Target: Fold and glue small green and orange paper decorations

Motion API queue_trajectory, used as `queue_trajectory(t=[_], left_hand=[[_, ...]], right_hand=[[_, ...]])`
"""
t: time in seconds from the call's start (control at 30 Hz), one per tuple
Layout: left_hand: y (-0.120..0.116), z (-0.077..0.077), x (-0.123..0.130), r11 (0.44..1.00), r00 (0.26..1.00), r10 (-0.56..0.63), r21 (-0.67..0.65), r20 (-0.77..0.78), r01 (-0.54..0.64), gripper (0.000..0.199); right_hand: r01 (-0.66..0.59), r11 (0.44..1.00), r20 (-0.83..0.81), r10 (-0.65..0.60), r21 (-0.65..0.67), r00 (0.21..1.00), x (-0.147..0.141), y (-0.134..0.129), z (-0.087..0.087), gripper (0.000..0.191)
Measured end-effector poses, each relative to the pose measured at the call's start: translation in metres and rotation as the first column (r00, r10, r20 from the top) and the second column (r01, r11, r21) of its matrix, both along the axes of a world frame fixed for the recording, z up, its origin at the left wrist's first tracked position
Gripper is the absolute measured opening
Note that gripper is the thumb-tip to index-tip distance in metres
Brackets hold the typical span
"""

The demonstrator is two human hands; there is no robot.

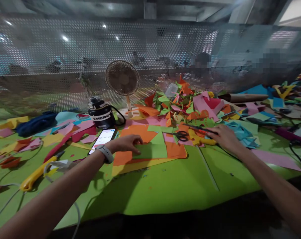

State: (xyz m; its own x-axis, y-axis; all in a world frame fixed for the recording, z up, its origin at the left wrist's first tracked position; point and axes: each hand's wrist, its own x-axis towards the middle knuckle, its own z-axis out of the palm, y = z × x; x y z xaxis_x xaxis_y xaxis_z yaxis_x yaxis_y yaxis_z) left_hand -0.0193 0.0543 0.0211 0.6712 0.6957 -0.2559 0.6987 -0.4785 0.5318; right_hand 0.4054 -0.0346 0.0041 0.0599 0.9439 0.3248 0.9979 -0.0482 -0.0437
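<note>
Perforated screen (73, 46) spans the whole far side, beyond both hands

Green-covered table (165, 189) under everything, bare stretch on the near side of the hands

Heap of cut paper (185, 99) beyond the hands, roughly between them

Orange sheet (179, 151) to the right of the left hand, partly beneath it; yellow edge showing on the near side

Fan (123, 79) straight out past the left hand; dark bottle (100, 114) left of that, nearer

Green paper (152, 151) lies on the orange sheet, long axis running left to right. Its left end sits at the thumb of the left hand (128, 144); right hand (224, 136) well apart from it, off to the right and a little farther out. Left is plainly the nearer hand

Left hand: fingers loosely curled, thumb parted, nothing gripped; cannot tell whether it presses the paper or hovers

Phone (102, 139) by the left wrist

Yellow glue gun (202, 140) just left of the right hand

Black scissors (181, 135) lying between the hands, nearer the right

Right hand: fingers appear closed on one end of a slim dark tool (200, 128), which points leftward over the scissors; exact kind unclear
</note>
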Motion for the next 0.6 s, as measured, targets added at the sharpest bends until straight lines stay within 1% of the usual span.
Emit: queue_trajectory(t=[0.1, 0.17, 0.2, 0.23, 0.27, 0.3, 0.33, 0.37, 0.4, 0.43, 0.5, 0.6], left_hand=[[0.005, 0.009, -0.010, 0.981, 0.997, 0.000, -0.192, 0.083, 0.016, 0.035], [0.010, 0.017, -0.015, 0.956, 0.986, 0.070, -0.294, 0.152, -0.023, 0.030], [0.014, 0.021, -0.017, 0.951, 0.971, 0.134, -0.300, 0.199, -0.069, 0.028], [0.018, 0.023, -0.017, 0.948, 0.946, 0.203, -0.291, 0.252, -0.126, 0.027], [0.022, 0.024, -0.015, 0.942, 0.902, 0.282, -0.272, 0.326, -0.196, 0.027], [0.027, 0.024, -0.012, 0.928, 0.836, 0.360, -0.254, 0.414, -0.273, 0.026], [0.031, 0.023, -0.008, 0.903, 0.752, 0.430, -0.251, 0.499, -0.350, 0.027], [0.036, 0.021, -0.003, 0.866, 0.651, 0.494, -0.264, 0.577, -0.424, 0.028], [0.041, 0.018, 0.003, 0.830, 0.552, 0.541, -0.294, 0.635, -0.475, 0.029], [0.046, 0.014, 0.009, 0.815, 0.515, 0.554, -0.301, 0.654, -0.496, 0.030], [0.056, 0.008, 0.019, 0.793, 0.460, 0.566, -0.297, 0.684, -0.532, 0.031], [0.074, 0.006, 0.031, 0.761, 0.361, 0.556, -0.283, 0.749, -0.584, 0.032]], right_hand=[[0.044, 0.999, 0.029, -0.043, -0.027, 0.999, 0.007, 0.005, -0.001, 0.030], [0.043, 0.999, 0.041, -0.044, 0.021, 0.998, 0.001, 0.010, 0.003, 0.030], [0.021, 0.998, 0.046, -0.024, 0.065, 0.999, -0.007, 0.013, 0.007, 0.029], [-0.022, 0.995, 0.050, 0.018, 0.100, 0.999, -0.018, 0.017, 0.012, 0.029], [-0.081, 0.990, 0.051, 0.076, 0.118, 0.996, -0.031, 0.022, 0.016, 0.027], [-0.219, 0.969, 0.043, 0.216, 0.115, 0.976, -0.048, 0.028, 0.021, 0.025], [-0.365, 0.927, 0.018, 0.365, 0.086, 0.931, -0.066, 0.035, 0.025, 0.023], [-0.494, 0.869, -0.022, 0.495, 0.036, 0.869, -0.085, 0.043, 0.027, 0.022], [-0.591, 0.806, -0.062, 0.589, -0.018, 0.806, -0.104, 0.051, 0.029, 0.020], [-0.658, 0.750, -0.097, 0.651, -0.069, 0.753, -0.122, 0.059, 0.029, 0.019], [-0.727, 0.670, -0.145, 0.712, -0.151, 0.687, -0.152, 0.075, 0.026, 0.018], [-0.765, 0.615, -0.154, 0.751, -0.194, 0.642, -0.179, 0.095, 0.017, 0.030]])
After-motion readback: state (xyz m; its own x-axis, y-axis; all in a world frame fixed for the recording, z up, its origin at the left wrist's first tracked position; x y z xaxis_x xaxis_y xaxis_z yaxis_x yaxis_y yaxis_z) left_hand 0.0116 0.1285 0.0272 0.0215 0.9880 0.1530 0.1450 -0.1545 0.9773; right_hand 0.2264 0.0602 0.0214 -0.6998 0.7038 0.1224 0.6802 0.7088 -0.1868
